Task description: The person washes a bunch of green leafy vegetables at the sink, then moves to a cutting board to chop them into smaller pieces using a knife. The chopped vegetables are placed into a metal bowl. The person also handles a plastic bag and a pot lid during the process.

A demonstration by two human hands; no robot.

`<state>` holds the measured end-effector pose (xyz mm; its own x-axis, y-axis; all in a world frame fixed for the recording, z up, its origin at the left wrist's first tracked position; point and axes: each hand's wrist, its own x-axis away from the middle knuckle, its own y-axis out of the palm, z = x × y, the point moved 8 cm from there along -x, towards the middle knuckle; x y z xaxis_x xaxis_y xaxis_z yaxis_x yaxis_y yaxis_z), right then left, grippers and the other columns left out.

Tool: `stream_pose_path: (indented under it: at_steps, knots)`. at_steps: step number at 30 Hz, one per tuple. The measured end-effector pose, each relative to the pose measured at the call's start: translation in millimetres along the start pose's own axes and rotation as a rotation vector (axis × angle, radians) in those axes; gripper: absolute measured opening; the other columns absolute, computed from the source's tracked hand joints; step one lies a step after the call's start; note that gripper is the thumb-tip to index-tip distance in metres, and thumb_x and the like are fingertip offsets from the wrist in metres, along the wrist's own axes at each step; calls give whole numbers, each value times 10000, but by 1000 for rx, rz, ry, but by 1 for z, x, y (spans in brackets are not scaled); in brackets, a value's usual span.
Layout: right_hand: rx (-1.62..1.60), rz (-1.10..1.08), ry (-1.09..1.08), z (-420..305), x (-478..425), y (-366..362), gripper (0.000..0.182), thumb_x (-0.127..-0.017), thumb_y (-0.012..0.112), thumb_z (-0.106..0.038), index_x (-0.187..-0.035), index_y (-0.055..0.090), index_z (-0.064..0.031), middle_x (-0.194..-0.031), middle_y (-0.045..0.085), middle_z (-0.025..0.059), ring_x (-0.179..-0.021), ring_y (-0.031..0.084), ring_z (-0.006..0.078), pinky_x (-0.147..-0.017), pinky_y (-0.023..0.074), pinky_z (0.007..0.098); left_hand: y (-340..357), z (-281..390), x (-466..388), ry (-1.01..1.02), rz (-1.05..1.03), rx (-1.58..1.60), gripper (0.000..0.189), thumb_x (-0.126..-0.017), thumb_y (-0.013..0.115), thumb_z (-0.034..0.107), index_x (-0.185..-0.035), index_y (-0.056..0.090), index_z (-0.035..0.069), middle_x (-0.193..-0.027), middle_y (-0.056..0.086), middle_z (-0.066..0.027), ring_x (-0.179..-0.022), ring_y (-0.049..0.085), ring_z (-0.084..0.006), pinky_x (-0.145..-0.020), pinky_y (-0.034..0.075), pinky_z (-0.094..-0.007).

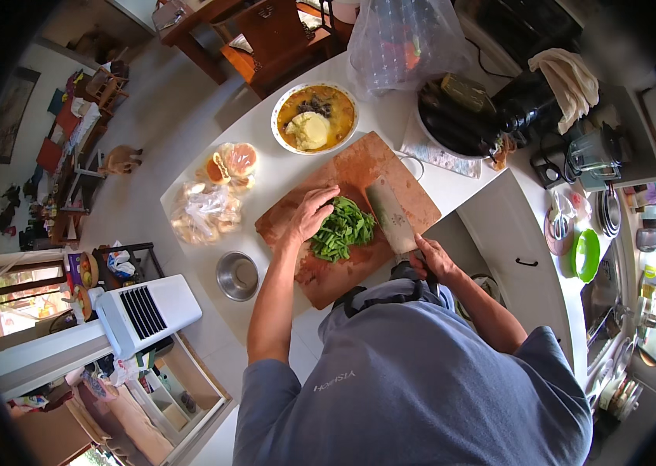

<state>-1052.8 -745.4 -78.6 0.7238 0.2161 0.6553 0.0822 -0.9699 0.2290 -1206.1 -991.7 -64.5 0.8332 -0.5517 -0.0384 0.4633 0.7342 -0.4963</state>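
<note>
Chopped green vegetables lie in a heap on a reddish wooden cutting board, which is set at an angle on the white counter. My left hand rests against the heap's left upper edge, fingers extended, holding nothing that I can see. In my right hand is the handle of a cleaver; its broad blade lies flat or nearly so over the board, just right of the greens. Whether the blade touches the board I cannot tell.
Beyond the board stands a bowl of yellow soup. Bagged buns and a steel bowl are at the left. A dark-filled basin and a plastic bag stand at the upper right. A dog is on the floor.
</note>
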Motion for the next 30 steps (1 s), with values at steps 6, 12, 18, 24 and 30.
stream_pose_path:
  at_steps: [6,12,18,24,30]
  knots:
    - [-109,-67,32,28,-9,14,601,-977,326,-551,-631,454,-77,-500,404,23,-405,402,130,-413,382,278,5,13,17,78,-123,-59,501,-820,645,237,-1276,548,51,-1314,530,-125,-1243,445,-280,-1074,328,-379]
    - [-67,-109,82,27,-18,41,617,-975,312,-562,-614,439,-78,-508,408,20,-404,394,125,-409,371,275,6,29,44,80,-115,-197,845,-660,807,301,-1378,424,71,-1370,460,-136,-1279,400,-316,-1088,311,-408]
    - [-3,-105,85,20,-24,63,587,-979,324,-544,-639,457,-84,-514,409,13,-407,395,124,-406,363,274,18,39,62,106,365,-287,761,-786,628,429,-1394,389,39,-1297,491,-176,-1173,463,-338,-1009,341,-450]
    - [-6,-189,157,21,-30,76,557,-984,322,-533,-673,447,-88,-528,394,11,-419,383,124,-420,363,276,32,46,57,-63,714,-404,724,-786,651,431,-1363,433,53,-1202,507,-204,-1102,474,-377,-951,356,-471]
    - [16,-261,168,12,-37,86,610,-976,283,-571,-614,398,-95,-516,362,8,-418,358,123,-427,341,275,32,45,53,-192,874,-419,573,-776,676,378,-1259,539,103,-1157,512,-200,-1039,486,-384,-912,380,-484]
